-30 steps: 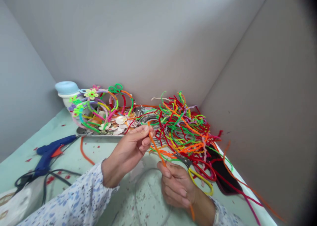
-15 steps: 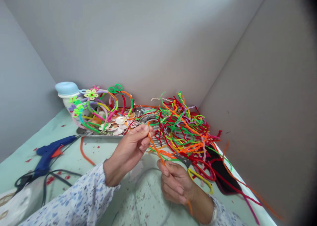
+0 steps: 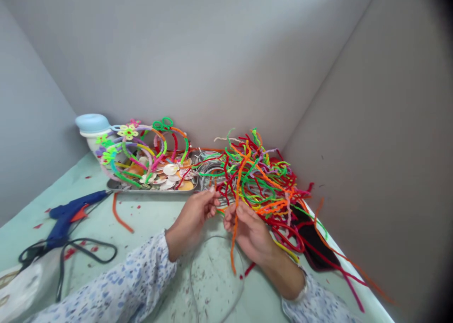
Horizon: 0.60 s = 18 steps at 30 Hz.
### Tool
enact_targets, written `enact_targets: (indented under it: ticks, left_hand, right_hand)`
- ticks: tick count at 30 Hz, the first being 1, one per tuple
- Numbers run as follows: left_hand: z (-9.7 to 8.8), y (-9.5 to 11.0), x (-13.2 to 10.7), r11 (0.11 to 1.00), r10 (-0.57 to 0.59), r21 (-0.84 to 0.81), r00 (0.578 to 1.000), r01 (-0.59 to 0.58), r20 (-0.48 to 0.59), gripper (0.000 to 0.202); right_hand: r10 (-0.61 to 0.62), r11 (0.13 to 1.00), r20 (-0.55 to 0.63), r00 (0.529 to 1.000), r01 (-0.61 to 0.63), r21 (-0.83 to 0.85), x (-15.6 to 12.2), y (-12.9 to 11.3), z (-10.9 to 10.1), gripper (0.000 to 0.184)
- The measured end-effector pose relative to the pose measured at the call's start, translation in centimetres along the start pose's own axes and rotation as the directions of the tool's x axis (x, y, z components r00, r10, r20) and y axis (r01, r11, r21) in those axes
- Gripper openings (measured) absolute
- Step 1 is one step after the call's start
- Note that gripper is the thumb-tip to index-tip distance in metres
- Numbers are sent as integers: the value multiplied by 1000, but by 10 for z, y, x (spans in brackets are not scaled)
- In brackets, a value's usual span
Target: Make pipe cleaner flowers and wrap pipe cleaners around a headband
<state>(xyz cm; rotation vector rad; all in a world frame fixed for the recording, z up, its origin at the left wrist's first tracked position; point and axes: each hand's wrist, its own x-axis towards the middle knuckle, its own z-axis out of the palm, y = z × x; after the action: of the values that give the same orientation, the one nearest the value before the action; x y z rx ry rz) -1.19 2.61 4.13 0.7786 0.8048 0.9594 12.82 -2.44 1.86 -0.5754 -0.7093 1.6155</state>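
Observation:
My left hand [image 3: 193, 217] and my right hand [image 3: 249, 231] are close together above the pale green table [image 3: 148, 228], just in front of a tangled heap of coloured pipe cleaners [image 3: 265, 181]. My right hand pinches an orange pipe cleaner [image 3: 236, 219] that runs up into the heap and hangs down below the fingers. My left hand's fingertips are pinched together beside it, touching the strands at the heap's near edge; what they grip is too small to make out. A thin wire hoop [image 3: 217, 276] lies on the table beneath both hands.
A metal tray [image 3: 148, 187] with shells and finished pipe-cleaner headbands [image 3: 141, 148] stands at the back, a pale blue and white container [image 3: 92, 129] behind it. A blue glue gun [image 3: 69, 214] with black cord lies left. A loose orange strand [image 3: 120, 217] lies nearby. Grey walls enclose the corner.
Both hands moved forward toward the heap and closer together. The orange pipe cleaner, earlier stretched between both hands, now stands upright in my right hand's pinch.

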Motion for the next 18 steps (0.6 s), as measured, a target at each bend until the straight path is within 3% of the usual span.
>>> enact_targets:
  ticks: [3, 7, 13, 18]
  left_hand:
    - [4, -15, -9, 996, 9, 89, 998, -15, 64, 24]
    - [3, -29, -22, 982, -28, 189, 993, 6, 116, 25]
    - [0, -37, -30, 973, -2, 229, 984, -39, 176, 25]
    - [-2, -39, -31, 958, 2, 281, 980, -59, 200, 29]
  right_hand:
    - [-82, 997, -119, 989, 83, -1, 3, 0, -6, 13]
    - [-71, 997, -209, 975, 70, -11, 5, 3, -12, 17]
    - [-51, 992, -169, 984, 29, -127, 5, 13, -22, 20]
    - [-45, 991, -192, 980, 20, -129, 5, 14, -26, 20]
